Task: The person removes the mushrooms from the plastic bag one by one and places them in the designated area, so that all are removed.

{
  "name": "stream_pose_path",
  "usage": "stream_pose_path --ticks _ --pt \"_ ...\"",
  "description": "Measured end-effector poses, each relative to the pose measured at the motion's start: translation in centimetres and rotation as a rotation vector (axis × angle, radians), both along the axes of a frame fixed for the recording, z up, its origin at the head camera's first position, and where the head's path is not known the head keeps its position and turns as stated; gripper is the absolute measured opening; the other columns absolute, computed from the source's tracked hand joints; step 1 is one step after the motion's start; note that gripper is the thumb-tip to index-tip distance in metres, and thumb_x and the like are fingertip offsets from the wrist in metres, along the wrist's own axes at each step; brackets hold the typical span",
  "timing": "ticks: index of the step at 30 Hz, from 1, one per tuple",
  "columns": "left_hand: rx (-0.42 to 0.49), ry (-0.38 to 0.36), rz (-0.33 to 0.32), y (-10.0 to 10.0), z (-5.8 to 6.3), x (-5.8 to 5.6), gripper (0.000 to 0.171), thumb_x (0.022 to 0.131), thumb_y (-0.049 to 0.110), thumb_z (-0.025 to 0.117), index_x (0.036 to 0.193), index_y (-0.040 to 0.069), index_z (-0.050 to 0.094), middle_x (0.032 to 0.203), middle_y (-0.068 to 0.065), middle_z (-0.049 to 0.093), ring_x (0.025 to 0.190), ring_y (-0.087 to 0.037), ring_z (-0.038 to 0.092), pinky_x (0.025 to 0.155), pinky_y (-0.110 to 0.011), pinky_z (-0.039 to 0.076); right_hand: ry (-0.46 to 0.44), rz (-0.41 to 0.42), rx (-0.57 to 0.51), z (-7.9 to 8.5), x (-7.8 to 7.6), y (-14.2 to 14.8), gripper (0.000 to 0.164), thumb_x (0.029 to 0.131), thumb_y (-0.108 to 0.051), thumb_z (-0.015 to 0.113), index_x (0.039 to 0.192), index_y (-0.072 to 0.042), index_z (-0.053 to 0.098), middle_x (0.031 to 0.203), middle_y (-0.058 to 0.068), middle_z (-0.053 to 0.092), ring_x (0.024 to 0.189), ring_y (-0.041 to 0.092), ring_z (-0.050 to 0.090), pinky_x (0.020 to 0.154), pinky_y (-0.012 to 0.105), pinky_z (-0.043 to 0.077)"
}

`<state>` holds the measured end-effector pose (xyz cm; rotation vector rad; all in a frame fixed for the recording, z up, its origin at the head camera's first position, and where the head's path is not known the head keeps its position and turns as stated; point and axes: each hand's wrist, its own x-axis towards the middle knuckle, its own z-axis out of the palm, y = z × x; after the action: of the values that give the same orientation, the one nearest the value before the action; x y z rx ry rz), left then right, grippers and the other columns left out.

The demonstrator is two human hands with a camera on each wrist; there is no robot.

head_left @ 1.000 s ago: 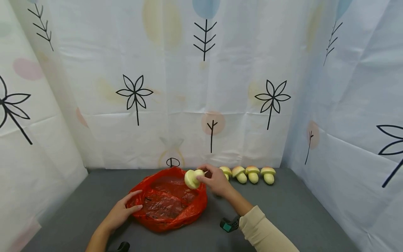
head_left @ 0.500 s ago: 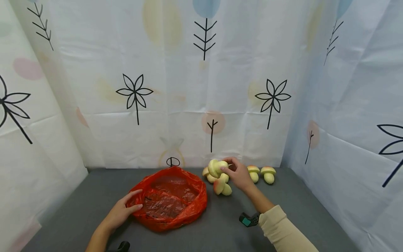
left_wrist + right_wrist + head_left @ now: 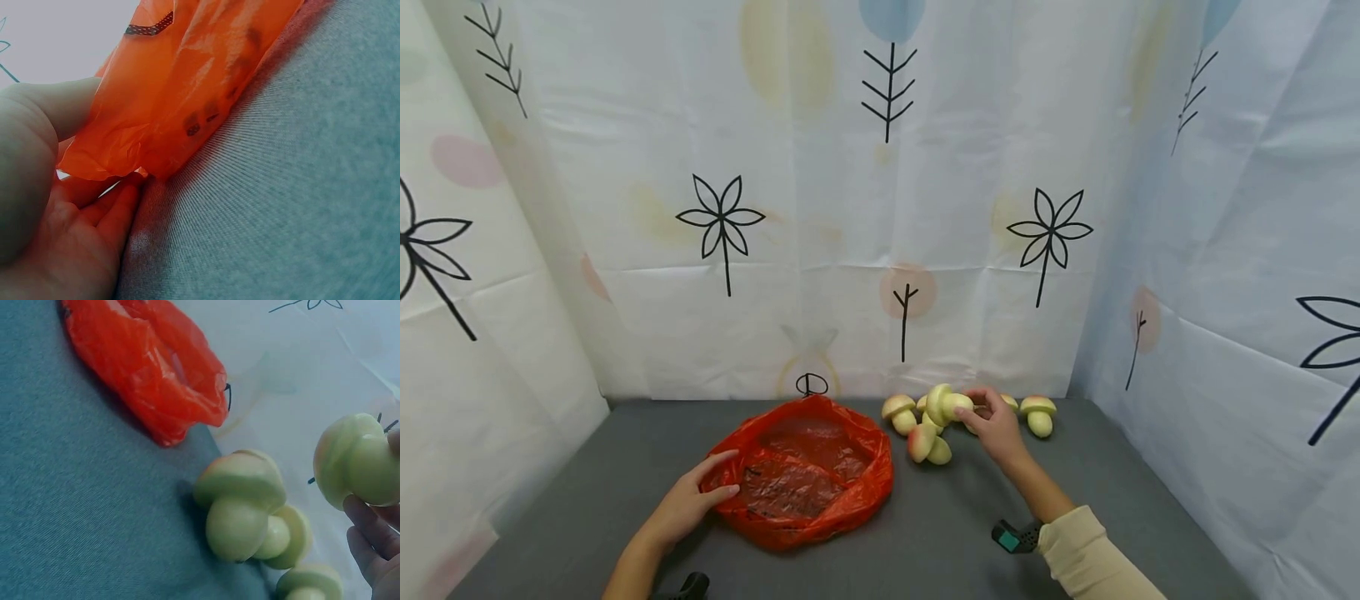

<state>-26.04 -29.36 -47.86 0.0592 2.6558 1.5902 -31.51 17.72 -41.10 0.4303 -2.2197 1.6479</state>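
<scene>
In the head view my left hand [image 3: 688,500] holds the left side of a red plastic bag [image 3: 872,492], whose wide mouth faces up. The left wrist view shows the bag's orange-lit film [image 3: 187,81] between thumb and fingers. My right hand [image 3: 996,429] pinches a toy mushroom [image 3: 938,404] by its pale stem, cap pointing left, above other toy mushrooms. Seen from the right wrist, the held mushroom [image 3: 356,462] is raised beside the loose ones. One with a reddish cap [image 3: 925,446] lies in front of the others, right of the bag.
Several toy mushrooms stand along the back of the grey table [image 3: 850,575], including one at the left [image 3: 898,414] and one at the far right [image 3: 1037,415]. A patterned white curtain [image 3: 820,317] rises behind and on both sides. A black device [image 3: 1015,537] sits at my right wrist.
My right hand has moved right with the mushroom, from over the bag's right rim to over the loose mushrooms. Mushrooms it covered now show. The left hand and bag stay put.
</scene>
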Motion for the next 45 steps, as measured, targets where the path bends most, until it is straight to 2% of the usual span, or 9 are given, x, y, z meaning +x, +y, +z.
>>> stream_pose_path --ticks 4,11,16,19,26,32,40,45 --pt "-0.004 0.015 -0.011 0.0 0.0 0.0 0.065 0.093 0.033 0.066 0.148 0.009 0.039 0.152 -0.029 0.026 0.136 -0.05 0.023 0.102 -0.066 0.029 -0.015 -0.015 -0.014 -1.0 -0.1 0.4 0.033 0.091 -0.006 0.068 0.118 0.008 0.053 0.119 0.024 0.056 0.103 0.037 0.061 0.074 0.024 0.05" --pt "0.002 0.013 -0.007 -0.2 -0.3 -0.1 0.065 0.093 0.031 0.066 0.148 0.009 0.039 0.151 -0.029 0.026 0.136 -0.049 0.024 0.102 -0.065 0.03 -0.07 -0.03 -0.057 -2.6 0.0 1.3 0.034 0.09 -0.002 0.068 0.118 0.01 0.051 0.117 0.023 0.053 0.101 0.03 0.061 0.076 0.022 0.05" --pt "-0.004 0.012 -0.008 -0.1 -0.2 -0.1 0.066 0.093 0.033 0.065 0.148 0.009 0.038 0.151 -0.03 0.025 0.136 -0.049 0.025 0.102 -0.065 0.03 -0.083 -0.09 -0.023 -3.4 0.1 1.7 0.034 0.09 -0.004 0.069 0.117 0.009 0.053 0.117 0.022 0.054 0.11 0.038 0.058 0.079 0.021 0.049" --pt "-0.002 0.013 -0.011 0.0 -0.1 0.0 0.066 0.093 0.034 0.065 0.148 0.009 0.038 0.151 -0.03 0.026 0.135 -0.049 0.025 0.102 -0.065 0.03 -0.075 -0.109 -0.007 -3.8 0.2 1.8 0.033 0.088 -0.003 0.07 0.114 0.01 0.054 0.114 0.023 0.057 0.109 0.041 0.059 0.078 0.021 0.049" --pt "0.014 -0.004 0.004 0.0 0.0 0.1 0.067 0.091 0.036 0.068 0.147 0.011 0.041 0.152 -0.027 0.027 0.137 -0.047 0.024 0.104 -0.064 0.029 -0.086 -0.137 0.045 -4.5 0.4 2.5 0.033 0.086 -0.005 0.073 0.112 0.008 0.056 0.111 0.023 0.06 0.1 0.038 0.063 0.073 0.024 0.05" --pt "0.006 0.005 -0.001 0.0 0.2 0.1 0.067 0.091 0.036 0.067 0.147 0.011 0.041 0.152 -0.027 0.027 0.136 -0.048 0.024 0.103 -0.065 0.029 -0.124 -0.181 0.15 -5.0 0.6 3.0 0.03 0.086 -0.007 0.072 0.11 0.004 0.057 0.109 0.021 0.063 0.093 0.035 0.064 0.07 0.03 0.05" --pt "0.004 0.005 -0.005 -0.1 0.0 0.0 0.067 0.092 0.034 0.066 0.148 0.01 0.039 0.152 -0.029 0.025 0.136 -0.049 0.023 0.103 -0.065 0.03 -0.126 -0.185 0.204 -5.6 0.8 3.6 0.03 0.086 -0.01 0.074 0.108 0.003 0.058 0.107 0.02 0.065 0.097 0.036 0.063 0.077 0.037 0.051" --pt "0.012 0.009 -0.009 0.0 0.0 0.0 0.066 0.092 0.034 0.066 0.148 0.01 0.039 0.152 -0.028 0.025 0.137 -0.048 0.023 0.103 -0.065 0.029 -0.122 -0.178 0.226 -5.7 0.8 4.0 0.03 0.085 -0.009 0.076 0.107 0.001 0.058 0.105 0.017 0.066 0.096 0.033 0.063 0.078 0.037 0.051"
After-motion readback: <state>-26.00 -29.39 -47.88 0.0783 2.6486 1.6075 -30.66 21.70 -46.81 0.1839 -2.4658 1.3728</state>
